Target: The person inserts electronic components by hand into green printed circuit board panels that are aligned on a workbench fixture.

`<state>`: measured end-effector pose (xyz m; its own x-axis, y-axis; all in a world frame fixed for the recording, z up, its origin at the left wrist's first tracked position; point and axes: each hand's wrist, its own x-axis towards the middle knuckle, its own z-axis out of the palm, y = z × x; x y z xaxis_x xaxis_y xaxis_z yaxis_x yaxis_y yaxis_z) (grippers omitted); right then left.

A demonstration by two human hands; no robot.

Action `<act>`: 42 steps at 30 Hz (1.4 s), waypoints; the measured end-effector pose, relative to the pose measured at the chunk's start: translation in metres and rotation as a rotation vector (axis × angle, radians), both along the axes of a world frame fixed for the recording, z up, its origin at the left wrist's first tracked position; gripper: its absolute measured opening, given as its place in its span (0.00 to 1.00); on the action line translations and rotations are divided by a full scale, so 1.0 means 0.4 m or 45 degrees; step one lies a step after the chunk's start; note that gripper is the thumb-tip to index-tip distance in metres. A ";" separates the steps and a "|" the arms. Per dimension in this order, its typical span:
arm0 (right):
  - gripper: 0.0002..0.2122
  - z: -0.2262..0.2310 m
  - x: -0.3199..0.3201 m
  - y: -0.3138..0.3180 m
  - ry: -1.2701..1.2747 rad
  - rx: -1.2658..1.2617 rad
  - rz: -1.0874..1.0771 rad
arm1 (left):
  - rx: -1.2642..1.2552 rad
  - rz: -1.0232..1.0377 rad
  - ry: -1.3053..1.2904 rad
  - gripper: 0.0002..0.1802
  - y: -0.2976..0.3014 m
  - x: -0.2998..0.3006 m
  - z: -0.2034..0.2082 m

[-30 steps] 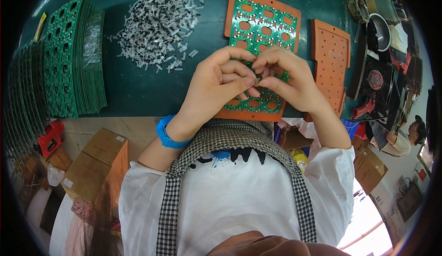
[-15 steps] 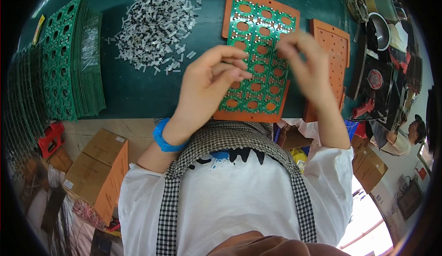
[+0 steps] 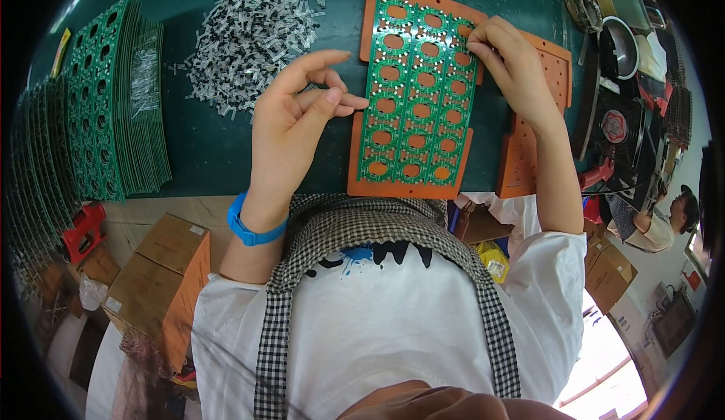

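The right hand hides part of an orange tray at two o'clock and covers a bit of the circuit-board panel along its edge at one; anything pinched between its fingers is too small to tell. The top edge crops the pile of clear parts at eleven, while the dark rim swallows the outermost stacked boards at nine.

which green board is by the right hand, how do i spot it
On the dark green table, right of the heap of small parts, lies an orange tray. The green circuit board rests on it, its upper right edge by the right hand. Unlike the stacked boards at far left, it lies singly.
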<state>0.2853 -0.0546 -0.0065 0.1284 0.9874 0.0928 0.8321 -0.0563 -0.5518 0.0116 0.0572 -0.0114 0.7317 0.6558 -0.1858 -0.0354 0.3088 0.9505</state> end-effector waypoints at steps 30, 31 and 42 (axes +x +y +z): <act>0.22 0.032 -0.148 -0.040 -0.612 0.444 0.065 | -0.575 -0.007 -0.114 0.21 -0.062 0.016 0.025; 0.21 0.034 -0.179 -0.050 -0.574 0.530 0.189 | -0.618 -0.002 -0.102 0.20 -0.070 0.018 0.031; 0.03 0.024 -0.118 -0.071 0.113 0.109 -0.268 | 1.417 0.307 0.754 0.14 -0.016 -0.028 -0.019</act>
